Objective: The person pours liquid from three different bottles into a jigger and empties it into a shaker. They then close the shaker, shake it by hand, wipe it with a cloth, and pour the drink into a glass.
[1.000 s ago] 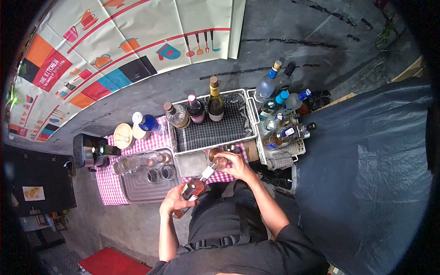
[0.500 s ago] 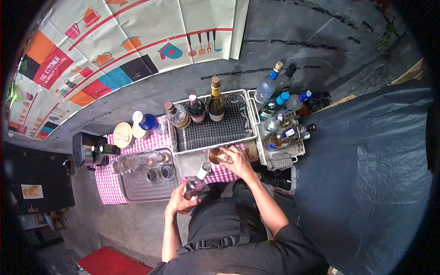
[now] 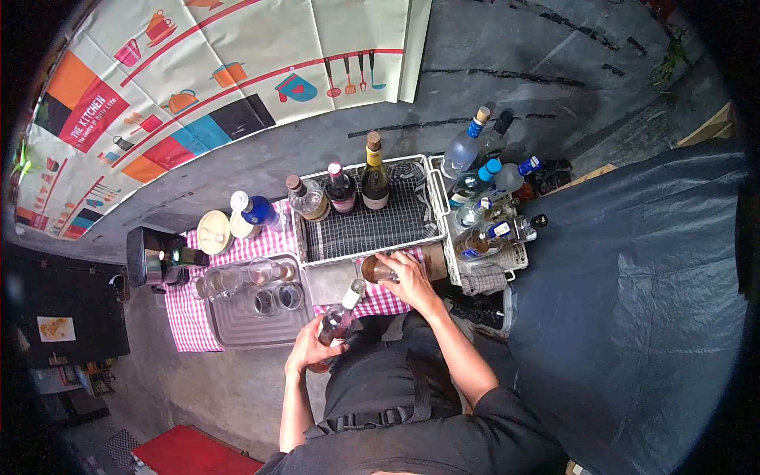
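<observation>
My left hand (image 3: 307, 347) is wrapped round a dark bottle (image 3: 336, 323) with a white neck label, its neck tilted up to the right. The bottle's mouth is close to a glass (image 3: 380, 270) with amber-brown contents, held tilted in my right hand (image 3: 413, 283). Both are over the near edge of the red-and-white checked cloth (image 3: 381, 303), in front of the white wire basket (image 3: 372, 257). Whether liquid passes between bottle and glass cannot be made out.
Three bottles stand in the wire basket. A second basket (image 3: 518, 257) on the right holds several bottles. To the left are a tray (image 3: 253, 328) with several glasses, a blue bottle (image 3: 257, 210), a wooden bowl (image 3: 214, 233) and a black appliance (image 3: 144, 257).
The glass in my right hand has tilted slightly and moved a little to the left. My left hand and the bottle stay almost where they were.
</observation>
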Demonstrator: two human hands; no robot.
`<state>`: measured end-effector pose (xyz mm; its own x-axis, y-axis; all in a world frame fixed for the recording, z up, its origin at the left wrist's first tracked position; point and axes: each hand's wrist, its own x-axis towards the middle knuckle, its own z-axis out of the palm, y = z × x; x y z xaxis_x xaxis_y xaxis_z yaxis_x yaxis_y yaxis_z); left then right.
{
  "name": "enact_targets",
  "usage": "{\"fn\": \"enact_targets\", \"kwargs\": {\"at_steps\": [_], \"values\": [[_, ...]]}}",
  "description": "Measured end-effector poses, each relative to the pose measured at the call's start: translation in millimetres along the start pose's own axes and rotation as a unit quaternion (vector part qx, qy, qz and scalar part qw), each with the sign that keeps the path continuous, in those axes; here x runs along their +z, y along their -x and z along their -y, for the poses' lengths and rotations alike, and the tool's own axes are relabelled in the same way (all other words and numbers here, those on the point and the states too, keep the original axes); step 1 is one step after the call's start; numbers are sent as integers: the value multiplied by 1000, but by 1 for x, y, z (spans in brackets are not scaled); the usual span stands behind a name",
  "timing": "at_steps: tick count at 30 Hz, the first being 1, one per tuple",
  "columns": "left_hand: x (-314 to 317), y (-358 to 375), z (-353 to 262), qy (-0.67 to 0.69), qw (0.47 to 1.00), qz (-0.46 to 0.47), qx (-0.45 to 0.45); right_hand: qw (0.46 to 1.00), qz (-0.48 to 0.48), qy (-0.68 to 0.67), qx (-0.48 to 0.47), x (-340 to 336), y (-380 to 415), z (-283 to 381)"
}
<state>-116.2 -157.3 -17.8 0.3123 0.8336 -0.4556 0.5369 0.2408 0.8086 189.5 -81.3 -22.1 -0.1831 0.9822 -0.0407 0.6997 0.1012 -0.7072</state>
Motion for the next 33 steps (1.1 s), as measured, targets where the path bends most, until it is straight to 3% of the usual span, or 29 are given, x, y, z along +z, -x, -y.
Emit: {"fn": "enact_targets", "kwargs": {"at_steps": [2, 6, 11, 33], "values": [[0, 1, -7, 14, 1000, -6, 13, 991, 4, -132, -18, -3, 1, -2], [-4, -2, -14, 1, 1000, 21, -7, 981, -30, -185, -54, 0, 5, -1], [-10, 0, -32, -73, 997, 21, -25, 967, 10, -252, -31, 1, 8, 1], [-25, 3, -48, -125, 986, 75, -87, 977, 32, -207, -39, 1, 9, 1]]}}
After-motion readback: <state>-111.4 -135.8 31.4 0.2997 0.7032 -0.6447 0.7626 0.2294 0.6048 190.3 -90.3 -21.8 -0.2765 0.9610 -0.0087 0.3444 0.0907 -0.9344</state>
